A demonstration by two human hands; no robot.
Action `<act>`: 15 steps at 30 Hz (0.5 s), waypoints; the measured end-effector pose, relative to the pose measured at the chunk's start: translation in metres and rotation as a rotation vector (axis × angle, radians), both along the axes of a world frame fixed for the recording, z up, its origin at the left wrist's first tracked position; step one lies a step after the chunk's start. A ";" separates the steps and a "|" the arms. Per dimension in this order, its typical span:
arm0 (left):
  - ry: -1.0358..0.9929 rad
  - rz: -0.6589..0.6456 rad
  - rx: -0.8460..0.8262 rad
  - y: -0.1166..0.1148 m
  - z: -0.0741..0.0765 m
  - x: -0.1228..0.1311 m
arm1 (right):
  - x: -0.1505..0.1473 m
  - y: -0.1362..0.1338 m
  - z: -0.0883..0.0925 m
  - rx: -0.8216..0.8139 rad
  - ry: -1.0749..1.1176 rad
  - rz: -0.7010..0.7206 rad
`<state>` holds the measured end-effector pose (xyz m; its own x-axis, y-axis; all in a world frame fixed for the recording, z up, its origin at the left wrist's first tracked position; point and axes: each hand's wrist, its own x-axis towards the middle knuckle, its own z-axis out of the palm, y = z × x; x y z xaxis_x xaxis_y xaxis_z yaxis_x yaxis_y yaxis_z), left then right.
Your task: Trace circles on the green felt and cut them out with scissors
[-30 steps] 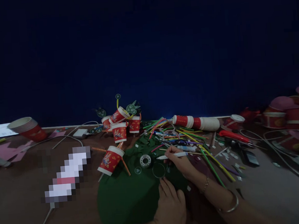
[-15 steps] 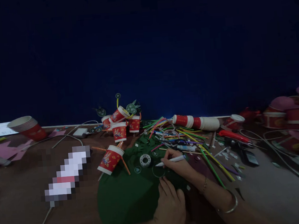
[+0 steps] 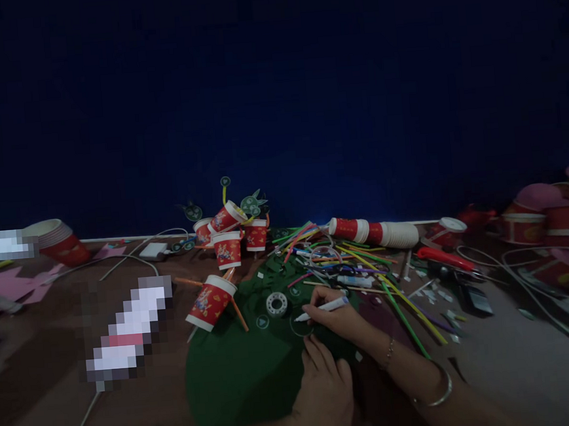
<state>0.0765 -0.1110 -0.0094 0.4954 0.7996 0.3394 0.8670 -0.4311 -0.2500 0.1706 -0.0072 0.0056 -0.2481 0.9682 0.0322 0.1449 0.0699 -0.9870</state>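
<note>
My right hand grips a white marker, its tip on a pale circle outline drawn on dark green paper. Below that outline my left hand lies flat with fingers stretched out, pressing on the paper. A white tape roll rests on the sheet, left of the marker tip. Just beneath the roll is a small drawn circle with a triangle-like mark in it. A red paper cup figure with orange strip limbs lies at the paper's upper left edge.
Colourful sticks are heaped behind my right hand. Stacked red paper cups lie beyond them. At right are a red-handled tool, scraps and a cable. A blurred-out bright object with a cord lies left, near pink paper.
The marker tip has moved slightly left and down along the circle outline, with my right hand shifting a little. My left hand stays in place.
</note>
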 end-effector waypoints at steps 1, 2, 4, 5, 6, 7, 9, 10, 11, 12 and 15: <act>0.001 -0.003 0.001 0.000 0.001 0.000 | 0.000 0.000 0.000 0.001 -0.005 0.002; 0.003 -0.011 -0.001 0.000 0.001 -0.001 | 0.000 0.000 0.000 0.002 -0.006 0.002; 0.007 -0.031 -0.017 -0.001 0.002 -0.002 | 0.000 0.000 0.001 -0.010 0.013 -0.004; 0.007 -0.035 -0.027 -0.001 0.002 -0.002 | 0.000 0.001 0.001 -0.021 0.029 -0.011; 0.006 -0.037 -0.034 -0.001 0.002 -0.002 | 0.000 0.001 0.002 -0.035 0.046 -0.018; 0.003 -0.036 -0.040 -0.001 0.001 -0.002 | 0.000 0.002 0.003 -0.050 0.060 -0.032; -0.001 -0.026 -0.044 0.000 0.000 -0.001 | 0.001 0.003 0.005 -0.075 0.072 -0.081; 0.001 -0.023 -0.045 0.000 0.000 -0.001 | 0.002 0.003 0.006 -0.083 0.079 -0.112; 0.005 -0.021 -0.044 0.000 0.000 -0.001 | 0.002 0.003 0.007 -0.089 0.092 -0.146; 0.010 -0.023 -0.043 0.000 0.001 0.000 | 0.003 0.003 0.009 -0.093 0.107 -0.175; 0.022 -0.034 -0.041 0.000 0.003 -0.001 | 0.003 0.002 0.012 -0.090 0.132 -0.184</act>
<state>0.0758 -0.1111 -0.0066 0.5294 0.7953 0.2952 0.8462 -0.4703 -0.2506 0.1732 -0.0053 0.0173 -0.0670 0.9971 -0.0363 0.0168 -0.0353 -0.9992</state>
